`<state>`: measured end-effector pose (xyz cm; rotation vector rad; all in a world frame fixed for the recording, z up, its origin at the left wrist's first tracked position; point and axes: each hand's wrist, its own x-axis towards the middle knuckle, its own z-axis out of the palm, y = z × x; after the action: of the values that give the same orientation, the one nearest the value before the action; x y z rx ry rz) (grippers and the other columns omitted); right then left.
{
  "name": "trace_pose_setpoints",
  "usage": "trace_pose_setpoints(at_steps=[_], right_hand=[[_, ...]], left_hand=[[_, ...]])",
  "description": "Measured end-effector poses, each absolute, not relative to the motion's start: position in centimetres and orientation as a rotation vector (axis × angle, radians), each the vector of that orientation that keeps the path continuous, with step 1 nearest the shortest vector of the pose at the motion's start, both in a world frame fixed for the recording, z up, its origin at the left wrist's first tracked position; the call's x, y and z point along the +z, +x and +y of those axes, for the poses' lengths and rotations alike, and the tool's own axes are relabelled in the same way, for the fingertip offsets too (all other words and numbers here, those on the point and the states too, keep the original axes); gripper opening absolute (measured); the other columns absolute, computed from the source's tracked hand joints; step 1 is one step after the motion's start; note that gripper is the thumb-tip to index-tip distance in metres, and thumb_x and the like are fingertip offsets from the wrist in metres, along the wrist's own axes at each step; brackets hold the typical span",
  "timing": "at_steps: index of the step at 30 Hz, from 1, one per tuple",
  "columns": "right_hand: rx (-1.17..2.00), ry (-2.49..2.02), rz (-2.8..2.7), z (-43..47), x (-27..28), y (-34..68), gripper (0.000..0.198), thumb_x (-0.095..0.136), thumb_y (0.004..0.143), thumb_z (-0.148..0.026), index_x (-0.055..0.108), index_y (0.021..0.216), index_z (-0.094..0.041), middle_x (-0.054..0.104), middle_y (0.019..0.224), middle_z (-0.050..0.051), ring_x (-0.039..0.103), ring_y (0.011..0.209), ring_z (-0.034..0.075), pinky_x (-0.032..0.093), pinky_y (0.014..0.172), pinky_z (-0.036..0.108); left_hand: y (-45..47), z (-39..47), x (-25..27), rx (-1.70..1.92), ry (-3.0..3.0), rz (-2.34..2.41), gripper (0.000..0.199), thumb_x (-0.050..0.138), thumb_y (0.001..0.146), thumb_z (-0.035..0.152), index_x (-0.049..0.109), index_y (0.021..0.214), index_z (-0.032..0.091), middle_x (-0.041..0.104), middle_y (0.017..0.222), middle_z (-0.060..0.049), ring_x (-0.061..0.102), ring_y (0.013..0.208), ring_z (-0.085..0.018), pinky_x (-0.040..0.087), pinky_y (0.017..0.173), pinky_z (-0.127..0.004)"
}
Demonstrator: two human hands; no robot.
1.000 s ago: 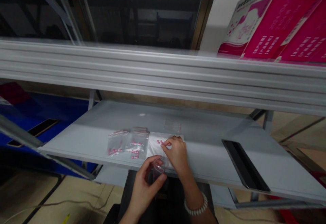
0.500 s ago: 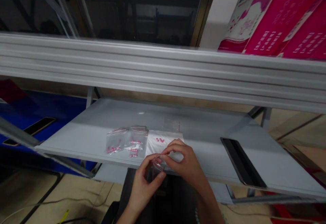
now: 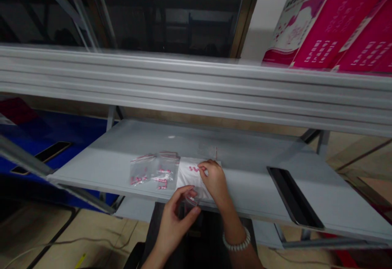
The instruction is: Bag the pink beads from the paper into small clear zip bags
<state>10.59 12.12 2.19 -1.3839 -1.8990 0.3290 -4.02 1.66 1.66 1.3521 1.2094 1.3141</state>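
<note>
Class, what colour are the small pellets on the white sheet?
The pellets are pink, clearest in the head view.

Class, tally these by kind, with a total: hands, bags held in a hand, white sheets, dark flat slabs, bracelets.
Hands, left hand and right hand: 2
Clear bag held in the left hand: 1
White sheet: 1
Dark flat slabs, one slab on the grey table, another slab on the blue surface: 2
Bracelet: 1
Total: 7

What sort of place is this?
Probably an indoor workroom or storeroom, though the pictures don't settle which. Signs: a metal-framed grey bench, clear bags of small pink pieces on it, and large pink boxes higher up.
</note>
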Motion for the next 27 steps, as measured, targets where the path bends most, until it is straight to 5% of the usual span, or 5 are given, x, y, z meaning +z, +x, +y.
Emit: trace_pose_setpoints(at_steps=[9,17,27], right_hand=[[0.412,-1.315,-1.868,11.0,3.8,11.0,0.015,0.062,0.077,-0.007,0.07,0.072,-0.018,0.068,0.072,0.004,0.061,0.07,0.018,0.046,0.069,0.027],[0.871,-0.964,-1.933,6.9,8.5,12.1,0.013,0.064,0.085,-0.019,0.075,0.081,-0.022,0.07,0.076,0.002,0.064,0.073,0.016,0.048,0.067,0.025],[0.37,-1.449,-1.787,11.6,2.2,10.4,0.011,0.066,0.075,-0.011,0.072,0.071,-0.019,0.071,0.074,0.007,0.063,0.071,0.021,0.044,0.068,0.03]], left_hand=[[-4.0,1.8,1.8,1.336,1.328,1.181,0.038,0.07,0.076,0.026,0.064,0.112,0.018,0.073,0.102,-0.009,0.068,0.1,-0.025,0.052,0.092,-0.035],[-3.9,1.9,2.1,1.335,1.357,1.162,0.036,0.069,0.077,0.027,0.064,0.112,0.018,0.071,0.11,-0.01,0.065,0.106,-0.026,0.05,0.094,-0.036],[-4.0,1.9,2.1,1.32,1.359,1.209,0.036,0.068,0.077,0.028,0.064,0.111,0.018,0.074,0.1,-0.01,0.068,0.098,-0.026,0.051,0.09,-0.036]])
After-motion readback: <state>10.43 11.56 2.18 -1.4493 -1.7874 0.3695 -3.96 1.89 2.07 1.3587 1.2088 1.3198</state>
